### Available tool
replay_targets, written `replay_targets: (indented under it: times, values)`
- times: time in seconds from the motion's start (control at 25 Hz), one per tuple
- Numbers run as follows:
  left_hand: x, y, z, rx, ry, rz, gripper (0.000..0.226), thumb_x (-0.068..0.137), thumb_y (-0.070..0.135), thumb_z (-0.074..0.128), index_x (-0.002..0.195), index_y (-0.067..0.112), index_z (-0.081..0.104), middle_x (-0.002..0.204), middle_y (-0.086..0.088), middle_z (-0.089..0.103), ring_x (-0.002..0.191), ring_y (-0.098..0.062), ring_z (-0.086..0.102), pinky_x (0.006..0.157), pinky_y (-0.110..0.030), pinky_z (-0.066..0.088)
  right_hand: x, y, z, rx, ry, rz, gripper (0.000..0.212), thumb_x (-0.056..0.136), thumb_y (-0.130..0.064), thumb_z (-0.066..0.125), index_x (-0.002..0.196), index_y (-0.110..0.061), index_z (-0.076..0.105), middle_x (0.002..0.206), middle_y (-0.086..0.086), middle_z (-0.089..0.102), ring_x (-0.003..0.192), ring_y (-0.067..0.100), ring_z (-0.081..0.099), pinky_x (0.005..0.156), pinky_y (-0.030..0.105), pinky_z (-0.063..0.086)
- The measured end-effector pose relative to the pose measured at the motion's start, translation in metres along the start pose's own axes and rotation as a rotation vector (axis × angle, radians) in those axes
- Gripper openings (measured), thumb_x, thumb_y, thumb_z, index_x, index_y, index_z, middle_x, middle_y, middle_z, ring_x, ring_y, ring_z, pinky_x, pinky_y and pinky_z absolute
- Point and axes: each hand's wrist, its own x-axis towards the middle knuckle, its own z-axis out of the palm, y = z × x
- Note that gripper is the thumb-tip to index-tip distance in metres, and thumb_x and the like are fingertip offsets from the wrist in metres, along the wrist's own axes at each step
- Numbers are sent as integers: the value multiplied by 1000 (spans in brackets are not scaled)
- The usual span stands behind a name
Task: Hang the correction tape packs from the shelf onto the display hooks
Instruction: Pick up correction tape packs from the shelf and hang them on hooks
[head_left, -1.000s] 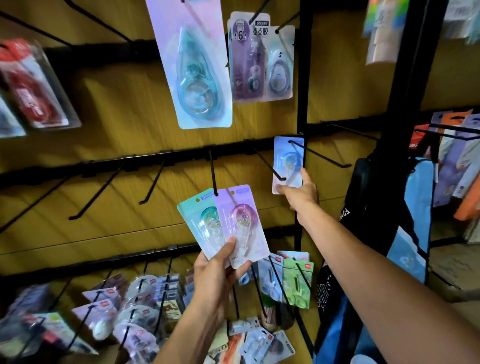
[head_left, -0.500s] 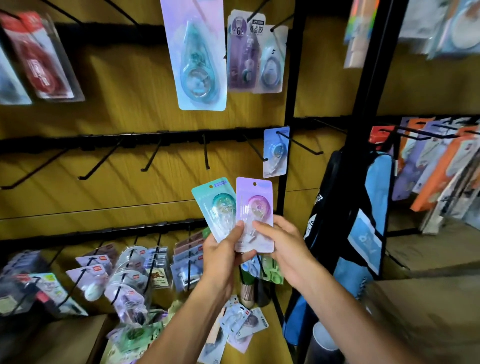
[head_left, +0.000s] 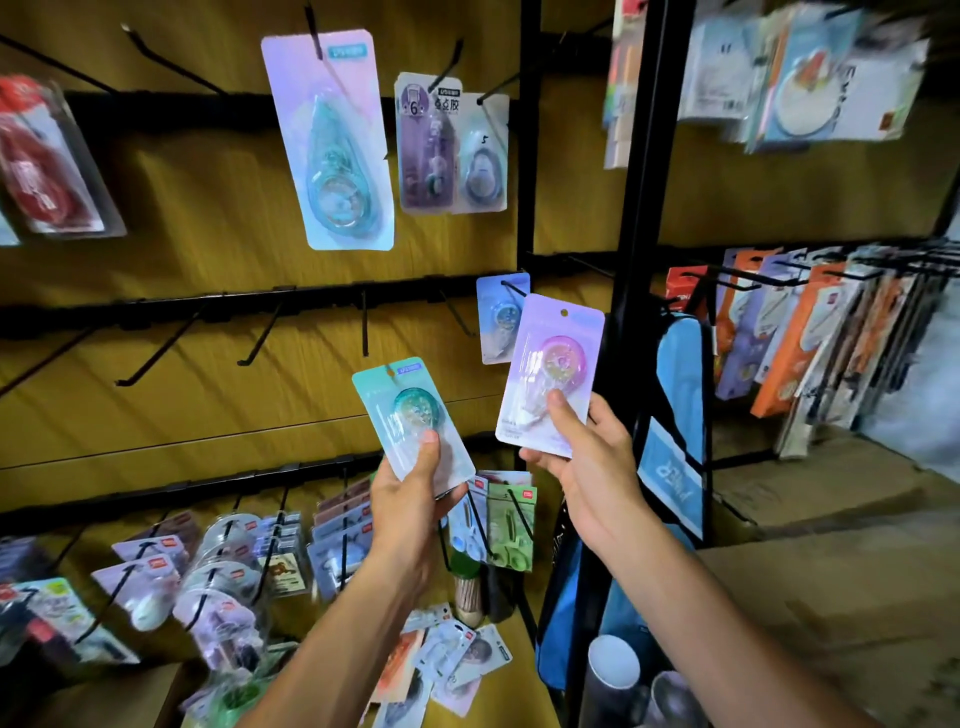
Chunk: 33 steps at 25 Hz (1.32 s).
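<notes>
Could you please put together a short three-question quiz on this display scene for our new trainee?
1. True or false: each hand holds one correction tape pack.
2. Which pack does the right hand hold? A) the teal pack B) the purple pack C) the red pack
3. Fill in: the blue pack already hangs on a hook in the ____ row of the display.

Key
1. True: the left hand has its grip on the teal pack, the right on the purple pack.
2. B
3. middle, just behind the purple pack's upper left corner.
</notes>
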Motion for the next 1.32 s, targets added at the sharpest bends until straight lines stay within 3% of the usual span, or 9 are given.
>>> replay_targets:
  times: [0.16, 0.32, 0.44, 0.56, 0.8, 0.96, 1.12, 1.2, 1.32]
  values:
    - [3, -2, -2, 21, 3, -4, 24, 93, 31, 62, 115, 20, 62, 102, -1, 72, 91, -18, 70, 69, -29, 61, -5, -1, 9, 140, 48, 57, 15, 93, -21, 64, 104, -11, 66, 96, 6, 72, 79, 17, 70, 59, 29, 56]
    - [12, -4, -9, 35, 4, 4, 29, 92, 34, 63, 118, 21, 62, 109, -3, 71, 99, -21, 70, 75, -35, 60, -9, 2, 14, 80, 106, 46, 17, 94, -27, 64, 101, -11, 64, 91, 9, 72, 65, 18, 69, 53, 30, 55]
    - [17, -4, -12, 38, 2, 5, 30, 91, 35, 64, 118, 21, 63, 109, -2, 72, 98, -20, 70, 73, -33, 59, -12, 5, 15, 41, 120, 33, 20, 94, -31, 63, 100, -13, 62, 77, 5, 70, 50, 15, 60, 46, 29, 50]
    - [20, -5, -14, 55, -3, -1, 27, 90, 34, 65, 114, 21, 64, 110, -3, 72, 96, -21, 71, 72, -33, 59, 1, 8, 16, -30, 150, 130, 24, 91, -34, 68, 101, -12, 66, 76, 2, 69, 43, 11, 49, 45, 29, 47]
    - [32, -2, -20, 140, -11, 21, 16, 90, 30, 67, 104, 22, 69, 105, -6, 74, 92, -25, 72, 65, -31, 59, 78, 13, 27, -58, 200, 312, 18, 96, -9, 61, 112, -6, 55, 98, 13, 61, 66, 18, 59, 58, 32, 56]
    - [42, 5, -29, 238, -40, 63, 13, 91, 25, 66, 103, 21, 67, 98, -4, 75, 78, -16, 74, 61, -30, 59, 132, 25, 43, -235, 232, 341, 20, 96, -23, 61, 112, -12, 56, 109, 12, 68, 65, 17, 60, 54, 30, 49]
    - [57, 14, -45, 247, -14, 71, 21, 90, 22, 67, 109, 18, 60, 103, -4, 74, 88, -21, 73, 62, -29, 58, 170, 38, 57, -257, 247, 372, 24, 97, -26, 60, 115, -12, 53, 97, 10, 73, 65, 18, 63, 53, 28, 47]
    - [63, 18, -53, 257, -19, 57, 22, 91, 19, 66, 112, 16, 60, 104, -5, 74, 92, -24, 73, 64, -31, 58, 175, 47, 59, -228, 239, 418, 34, 97, -29, 59, 125, -11, 51, 100, 8, 70, 75, 24, 66, 57, 32, 50]
    - [65, 19, -60, 258, -8, 20, 20, 93, 15, 63, 113, 15, 62, 106, -4, 74, 92, -23, 73, 66, -34, 58, 154, 59, 55, -176, 201, 511, 45, 99, -35, 54, 136, -12, 44, 121, 11, 57, 103, 37, 63, 73, 45, 53]
